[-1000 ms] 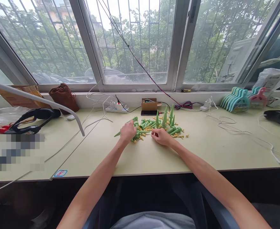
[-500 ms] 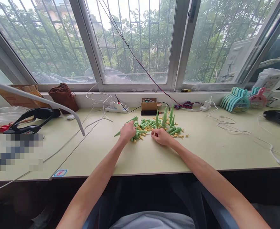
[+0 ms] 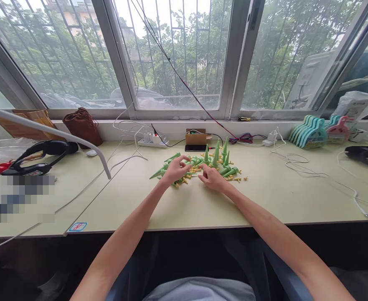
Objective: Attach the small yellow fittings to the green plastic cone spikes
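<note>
Green plastic cone spikes [image 3: 215,156] and small yellow plastic valve-like pieces [image 3: 236,179] make a pile in the middle of the table. Several spikes stand upright at the right of the pile; others, such as a green spike [image 3: 157,172] at the left, lie flat. Over the left part of the pile, my left hand [image 3: 174,170] has its thumb and fingers apart, with nothing visible between them. My right hand [image 3: 212,179] rests on the table at the pile's front, index finger stretched out and thumb apart. The hands hide part of the pile.
Behind the pile stand a small cardboard box [image 3: 195,138], a dark phone [image 3: 196,148] and a power strip [image 3: 153,144]. White cables [image 3: 299,161] run across the right. Hangers [image 3: 309,133] sit at the back right, a black headset [image 3: 41,156] at the left. A white tube [image 3: 86,143] arcs overhead left.
My left hand has lifted slightly, shifted right and opened its fingers. My right index finger has stretched out from a curled pose; that hand has stayed in place.
</note>
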Demonstrator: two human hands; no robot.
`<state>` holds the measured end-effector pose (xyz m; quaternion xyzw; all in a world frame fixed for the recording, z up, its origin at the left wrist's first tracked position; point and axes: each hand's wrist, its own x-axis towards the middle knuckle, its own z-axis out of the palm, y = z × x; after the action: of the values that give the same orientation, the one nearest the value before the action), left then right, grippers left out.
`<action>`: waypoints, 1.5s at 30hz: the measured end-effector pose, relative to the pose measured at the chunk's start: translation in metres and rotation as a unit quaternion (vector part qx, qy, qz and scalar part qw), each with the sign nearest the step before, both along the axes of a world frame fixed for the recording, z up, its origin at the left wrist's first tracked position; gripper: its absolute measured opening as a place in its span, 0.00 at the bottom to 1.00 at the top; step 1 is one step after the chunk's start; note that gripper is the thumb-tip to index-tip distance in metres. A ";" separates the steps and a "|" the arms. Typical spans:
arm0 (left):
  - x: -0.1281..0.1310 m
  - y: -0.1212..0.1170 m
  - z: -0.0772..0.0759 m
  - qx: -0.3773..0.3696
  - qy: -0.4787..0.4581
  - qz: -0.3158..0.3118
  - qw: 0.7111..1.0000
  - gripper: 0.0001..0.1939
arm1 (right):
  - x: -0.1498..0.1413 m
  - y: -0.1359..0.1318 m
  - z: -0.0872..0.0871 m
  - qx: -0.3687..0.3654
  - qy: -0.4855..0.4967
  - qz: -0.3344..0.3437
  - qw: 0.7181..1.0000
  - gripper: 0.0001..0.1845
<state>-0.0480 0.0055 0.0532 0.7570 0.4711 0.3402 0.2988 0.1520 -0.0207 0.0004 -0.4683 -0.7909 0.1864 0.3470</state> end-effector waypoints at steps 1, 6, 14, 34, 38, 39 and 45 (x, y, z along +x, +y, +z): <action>0.002 -0.002 0.000 -0.034 -0.020 -0.021 0.999 0.15 | 0.000 0.000 0.000 -0.001 0.009 -0.002 1.000 0.21; 0.008 -0.011 0.003 -0.124 -0.097 -0.070 0.985 0.16 | -0.001 -0.001 0.003 -0.007 0.043 -0.012 0.999 0.28; 0.012 -0.014 0.000 -0.232 -0.136 -0.130 0.955 0.16 | 0.000 0.001 0.003 0.028 0.024 0.003 0.999 0.18; 0.026 -0.014 -0.016 0.026 -0.081 -0.105 0.991 0.20 | 0.002 0.008 -0.006 0.037 0.015 0.006 0.999 0.10; 0.025 -0.009 -0.021 0.058 -0.043 -0.076 0.995 0.17 | 0.002 0.006 -0.004 0.023 -0.003 0.019 1.000 0.11; 0.025 -0.008 -0.022 0.062 -0.039 -0.067 0.995 0.17 | 0.002 0.006 -0.004 0.019 -0.008 0.020 1.000 0.11; 0.024 -0.007 -0.023 0.075 -0.025 -0.038 0.996 0.16 | 0.001 0.002 0.001 0.004 -0.024 0.011 1.000 0.11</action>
<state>-0.0239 -0.0016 0.0306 0.7859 0.4075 0.3818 0.2655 0.1532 -0.0188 0.0014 -0.4625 -0.8049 0.1756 0.3279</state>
